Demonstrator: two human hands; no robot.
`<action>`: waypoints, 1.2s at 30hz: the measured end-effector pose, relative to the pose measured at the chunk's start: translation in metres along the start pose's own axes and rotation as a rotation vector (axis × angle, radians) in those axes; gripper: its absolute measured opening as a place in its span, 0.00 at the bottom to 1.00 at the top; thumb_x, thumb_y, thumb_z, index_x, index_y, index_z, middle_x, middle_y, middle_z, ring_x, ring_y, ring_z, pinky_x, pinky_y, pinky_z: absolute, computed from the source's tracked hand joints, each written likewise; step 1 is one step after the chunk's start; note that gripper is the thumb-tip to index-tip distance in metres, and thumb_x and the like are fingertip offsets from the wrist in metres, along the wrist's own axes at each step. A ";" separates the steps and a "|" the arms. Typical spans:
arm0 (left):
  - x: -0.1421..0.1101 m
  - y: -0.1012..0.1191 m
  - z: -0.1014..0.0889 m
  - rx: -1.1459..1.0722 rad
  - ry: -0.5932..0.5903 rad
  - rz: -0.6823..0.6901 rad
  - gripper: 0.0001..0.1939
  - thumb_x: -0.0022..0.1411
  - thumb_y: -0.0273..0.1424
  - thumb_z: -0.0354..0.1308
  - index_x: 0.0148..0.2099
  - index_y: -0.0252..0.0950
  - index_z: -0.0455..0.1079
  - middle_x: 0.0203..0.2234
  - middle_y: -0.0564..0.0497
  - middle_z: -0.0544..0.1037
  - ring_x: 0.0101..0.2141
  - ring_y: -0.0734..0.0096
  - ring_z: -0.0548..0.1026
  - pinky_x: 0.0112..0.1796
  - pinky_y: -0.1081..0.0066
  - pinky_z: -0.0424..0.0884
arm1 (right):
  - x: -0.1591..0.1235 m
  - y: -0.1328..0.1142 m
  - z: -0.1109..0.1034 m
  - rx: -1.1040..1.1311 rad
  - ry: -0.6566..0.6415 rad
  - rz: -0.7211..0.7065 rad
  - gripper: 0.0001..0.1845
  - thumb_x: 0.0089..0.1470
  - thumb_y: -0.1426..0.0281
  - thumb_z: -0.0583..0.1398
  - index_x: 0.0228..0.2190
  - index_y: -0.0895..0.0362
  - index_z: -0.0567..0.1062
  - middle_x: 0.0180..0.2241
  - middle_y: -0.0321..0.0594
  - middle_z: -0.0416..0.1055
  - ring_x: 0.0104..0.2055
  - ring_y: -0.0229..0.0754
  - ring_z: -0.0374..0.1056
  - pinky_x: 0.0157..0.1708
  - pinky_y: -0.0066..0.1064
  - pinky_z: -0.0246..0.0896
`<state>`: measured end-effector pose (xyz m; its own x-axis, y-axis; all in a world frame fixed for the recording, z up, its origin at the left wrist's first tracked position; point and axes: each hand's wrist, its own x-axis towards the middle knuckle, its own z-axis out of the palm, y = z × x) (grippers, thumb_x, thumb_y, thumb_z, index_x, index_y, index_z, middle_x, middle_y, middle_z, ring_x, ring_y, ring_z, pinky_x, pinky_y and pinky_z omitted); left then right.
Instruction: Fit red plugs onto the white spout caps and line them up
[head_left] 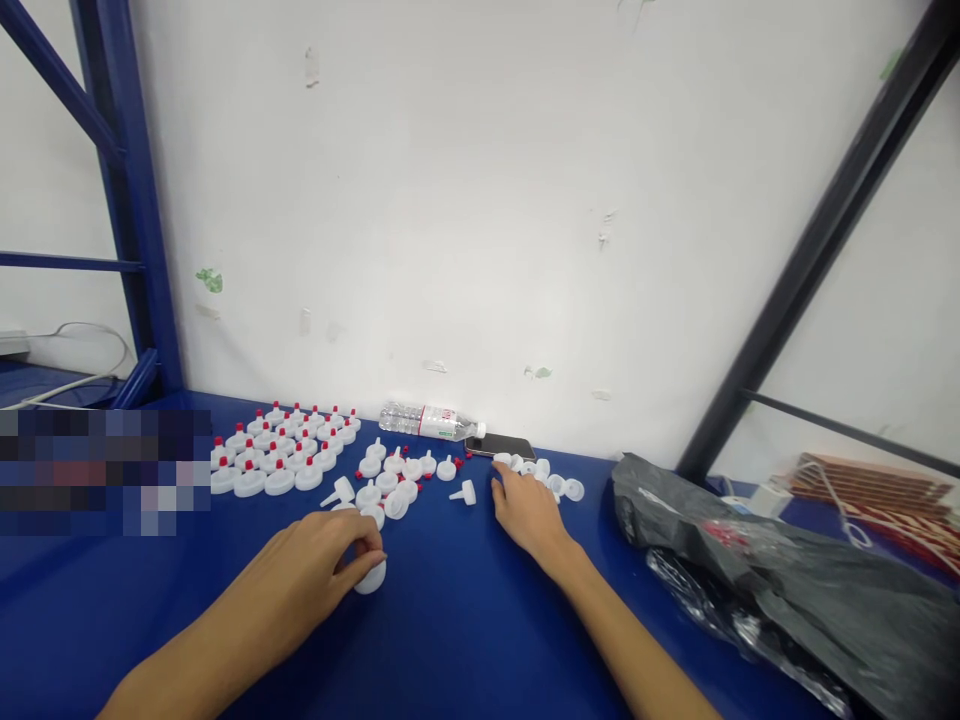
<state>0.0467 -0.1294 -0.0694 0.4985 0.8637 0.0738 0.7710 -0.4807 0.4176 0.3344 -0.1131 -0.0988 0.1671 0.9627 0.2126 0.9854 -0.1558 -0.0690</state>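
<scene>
My left hand (322, 565) is closed, thumb and fingers pinching a white plastic cap (371, 578) just above the blue table. Part of that cap is hidden behind the fingers. Farther right, my right hand (529, 512) reaches onto a small pile of white round caps (574, 489), its visible fingers apart; some fingertips are hidden among them. Between the hands lie loose white nozzle caps (386, 483), with small red tips (420, 488) scattered around. One nozzle cap (466, 492) lies on its side. At the left, white caps with red tips (279, 478) stand upright in rows.
Against the wall lie a clear water bottle (431, 421) on its side and a dark phone (501, 446). A grey plastic bag (780, 570) covers the table's right side. Blue (139, 190) and dark metal posts (817, 235) frame the blue table (442, 640).
</scene>
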 end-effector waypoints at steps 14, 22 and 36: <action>-0.001 0.001 0.000 0.003 0.003 -0.005 0.15 0.65 0.39 0.49 0.35 0.42 0.75 0.35 0.53 0.81 0.36 0.65 0.75 0.36 0.68 0.63 | 0.003 0.003 0.000 0.013 0.008 0.059 0.19 0.66 0.68 0.52 0.55 0.55 0.72 0.43 0.50 0.78 0.46 0.53 0.74 0.38 0.37 0.60; 0.000 0.002 -0.001 -0.009 -0.001 -0.001 0.15 0.65 0.40 0.49 0.36 0.43 0.75 0.36 0.52 0.81 0.36 0.64 0.75 0.36 0.68 0.63 | 0.001 0.006 -0.007 0.015 0.033 0.076 0.15 0.65 0.67 0.55 0.50 0.52 0.75 0.41 0.45 0.79 0.46 0.51 0.74 0.35 0.34 0.57; -0.001 0.001 -0.001 -0.028 -0.013 -0.003 0.11 0.63 0.37 0.53 0.36 0.42 0.76 0.35 0.52 0.80 0.35 0.66 0.75 0.35 0.69 0.63 | -0.002 0.004 -0.011 0.038 0.045 0.042 0.07 0.65 0.68 0.57 0.42 0.55 0.75 0.36 0.44 0.79 0.40 0.48 0.75 0.30 0.31 0.52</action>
<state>0.0469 -0.1309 -0.0681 0.5016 0.8629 0.0605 0.7613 -0.4736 0.4429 0.3379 -0.1183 -0.0893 0.2105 0.9444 0.2526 0.9756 -0.1866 -0.1155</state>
